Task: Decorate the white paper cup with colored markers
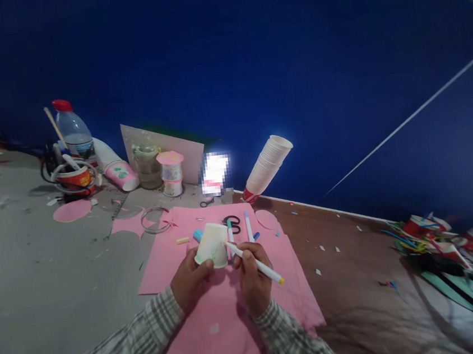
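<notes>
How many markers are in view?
3 visible: a yellow-ended marker in the right hand, a teal-capped one just right of the cup, and a blue-capped one farther right on pink paper. Others may be hidden.

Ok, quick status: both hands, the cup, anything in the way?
Left fingers on the paper cup, narrow end up. Right fingers gripping the yellow-ended marker, tip at the cup's side. Black-handled scissors close beyond, on pink paper.

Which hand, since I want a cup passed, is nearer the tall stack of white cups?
Right. The right hand lies below the stack in view; the left hand is farther off, to the lower left.
</notes>
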{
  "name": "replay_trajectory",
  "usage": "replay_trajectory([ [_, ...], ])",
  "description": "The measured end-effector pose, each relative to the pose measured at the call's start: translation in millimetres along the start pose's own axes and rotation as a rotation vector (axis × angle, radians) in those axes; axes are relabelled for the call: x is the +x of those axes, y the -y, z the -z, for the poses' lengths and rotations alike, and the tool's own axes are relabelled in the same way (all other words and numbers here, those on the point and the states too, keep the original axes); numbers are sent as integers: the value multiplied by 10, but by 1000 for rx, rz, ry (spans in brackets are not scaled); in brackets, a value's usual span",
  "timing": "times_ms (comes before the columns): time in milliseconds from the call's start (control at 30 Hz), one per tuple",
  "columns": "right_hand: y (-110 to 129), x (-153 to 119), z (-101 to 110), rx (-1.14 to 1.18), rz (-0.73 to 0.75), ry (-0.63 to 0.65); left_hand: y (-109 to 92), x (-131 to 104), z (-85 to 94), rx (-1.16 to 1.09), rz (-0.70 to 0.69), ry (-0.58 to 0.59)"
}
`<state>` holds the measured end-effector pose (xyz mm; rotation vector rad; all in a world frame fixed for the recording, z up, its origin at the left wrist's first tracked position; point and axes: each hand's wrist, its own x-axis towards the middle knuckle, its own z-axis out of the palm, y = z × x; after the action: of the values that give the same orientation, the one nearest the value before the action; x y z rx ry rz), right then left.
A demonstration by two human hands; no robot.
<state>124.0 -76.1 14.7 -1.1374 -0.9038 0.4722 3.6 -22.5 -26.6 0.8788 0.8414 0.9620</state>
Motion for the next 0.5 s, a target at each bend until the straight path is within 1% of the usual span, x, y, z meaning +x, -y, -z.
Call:
replay_trajectory([
  [233, 44, 12, -22, -26, 8, -10, -23, -7, -12, -11, -4, 18],
  [500, 42, -8, -17, -27, 35, -1, -67, -14, -49, 18, -16, -16],
])
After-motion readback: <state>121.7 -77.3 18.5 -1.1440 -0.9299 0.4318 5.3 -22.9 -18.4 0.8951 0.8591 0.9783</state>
